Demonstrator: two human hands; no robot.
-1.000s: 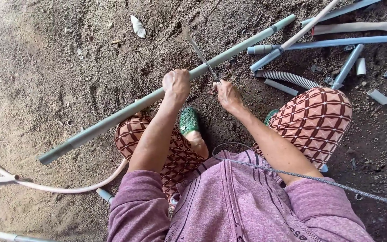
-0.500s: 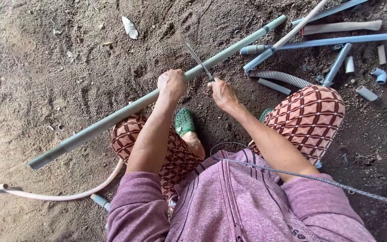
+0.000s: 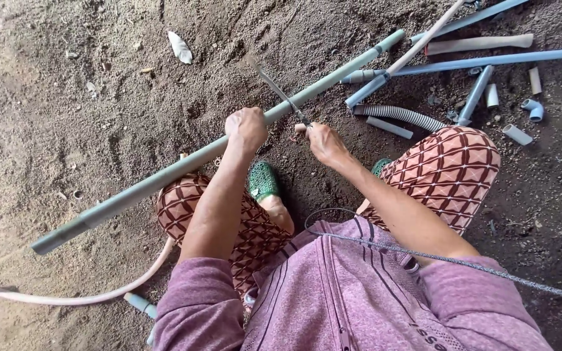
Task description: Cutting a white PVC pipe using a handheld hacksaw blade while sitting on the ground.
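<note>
A long grey-green plastic pipe [image 3: 164, 177] lies slantwise over the dirt floor, from lower left to upper right. My left hand [image 3: 246, 127] grips it near its middle and presses it down. My right hand [image 3: 324, 142] holds the handle end of a thin hacksaw blade [image 3: 280, 93], which crosses the pipe just right of my left hand. My knees in patterned red trousers flank the pipe, and a green shoe [image 3: 263, 181] shows below it.
Blue and grey pipe offcuts [image 3: 476, 94], a corrugated hose [image 3: 401, 115], elbow fittings [image 3: 533, 108] and short stubs lie at the upper right. A pale flexible tube [image 3: 66, 299] curves along the lower left. A thin cord [image 3: 450, 260] runs across my lap.
The view has shifted slightly and the blade has slid along its stroke across the pipe. Both hands keep their grips.
</note>
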